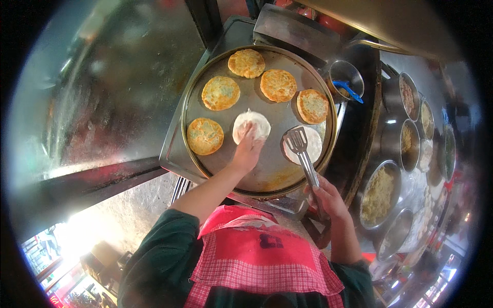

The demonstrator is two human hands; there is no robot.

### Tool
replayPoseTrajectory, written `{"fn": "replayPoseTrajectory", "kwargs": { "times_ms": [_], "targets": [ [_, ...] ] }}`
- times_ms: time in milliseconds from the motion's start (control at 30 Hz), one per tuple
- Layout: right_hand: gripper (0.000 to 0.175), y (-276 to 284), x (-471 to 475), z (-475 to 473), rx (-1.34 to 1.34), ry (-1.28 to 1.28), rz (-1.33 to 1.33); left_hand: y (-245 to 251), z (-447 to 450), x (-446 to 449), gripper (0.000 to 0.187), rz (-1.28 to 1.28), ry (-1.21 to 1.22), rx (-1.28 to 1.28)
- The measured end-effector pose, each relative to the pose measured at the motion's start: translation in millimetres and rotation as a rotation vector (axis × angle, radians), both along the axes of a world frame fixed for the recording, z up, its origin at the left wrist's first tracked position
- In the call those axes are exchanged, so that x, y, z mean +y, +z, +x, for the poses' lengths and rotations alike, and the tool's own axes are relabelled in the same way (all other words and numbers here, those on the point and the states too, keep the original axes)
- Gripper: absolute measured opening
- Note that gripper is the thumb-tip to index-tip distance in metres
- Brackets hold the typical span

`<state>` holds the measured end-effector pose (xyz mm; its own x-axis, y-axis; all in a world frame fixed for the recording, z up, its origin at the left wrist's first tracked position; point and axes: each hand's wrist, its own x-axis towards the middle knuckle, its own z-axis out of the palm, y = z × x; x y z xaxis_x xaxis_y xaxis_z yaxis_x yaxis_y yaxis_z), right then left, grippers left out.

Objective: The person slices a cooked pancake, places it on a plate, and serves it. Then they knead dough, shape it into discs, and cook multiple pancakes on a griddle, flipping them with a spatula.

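Observation:
My left hand (247, 148) reaches over the middle of a round griddle pan (262, 169), its blurred fingers lying over a pale raw dough round (259, 120). It covers the lower part of that round. In my right hand (327, 196), at the pan's lower right, is the handle of a slotted metal spatula (297, 140). The spatula's head overlaps a second pale dough round (314, 144); whether it touches the dough I cannot tell. Several browned flatbreads (220, 93) lie around the left, far and right parts of the pan.
Right of the pan stands a metal pot (348, 67) with a blue-handled utensil (347, 91). Farther right, several steel bowls hold fillings, among them a large bowl of shredded yellowish food (379, 196). A metal panel (127, 88) rises at left, and a metal box (294, 32) sits behind the pan.

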<state>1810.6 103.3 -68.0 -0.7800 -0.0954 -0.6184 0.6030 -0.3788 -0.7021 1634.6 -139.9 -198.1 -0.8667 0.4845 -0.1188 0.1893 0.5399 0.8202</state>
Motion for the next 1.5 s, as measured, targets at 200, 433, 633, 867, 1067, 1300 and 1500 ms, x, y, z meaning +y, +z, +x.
{"fn": "replayPoseTrajectory", "kwargs": {
  "times_ms": [200, 433, 633, 867, 1067, 1300, 1500],
  "targets": [
    [0.055, -1.5, 3.3, 17.3, -0.016, -0.002, -0.026, 3.4, -8.1, -6.2, 0.068, -0.407, -0.36, 0.411],
    [0.052, 4.9, 0.9, 24.5, -0.004, -0.021, -0.036, 4.6, -24.7, -1.4, 0.07, 0.074, 0.004, 0.032],
    [0.052, 1.0, 4.4, 34.5, 0.02, -0.076, -0.059, 2.7, -30.3, 8.0, 0.07, -0.509, -0.326, 0.532],
    [0.051, -6.1, 5.4, 41.9, 0.065, -0.143, -0.096, 0.5, -18.9, 8.9, 0.072, -0.37, -0.198, 0.294],
    [0.052, -7.9, 3.0, 45.5, 0.01, -0.195, -0.089, 17.2, -16.8, 17.3, 0.076, -0.528, -0.233, 0.294],
    [0.05, -12.7, 3.9, 46.7, 0.038, -0.181, -0.139, 5.7, -9.7, 11.8, 0.063, -0.558, -0.53, 0.438],
    [0.053, -6.7, -0.1, 39.2, 0.014, -0.204, -0.111, -3.0, -4.7, 5.7, 0.069, -0.022, -0.131, 0.086]
  ]
}}
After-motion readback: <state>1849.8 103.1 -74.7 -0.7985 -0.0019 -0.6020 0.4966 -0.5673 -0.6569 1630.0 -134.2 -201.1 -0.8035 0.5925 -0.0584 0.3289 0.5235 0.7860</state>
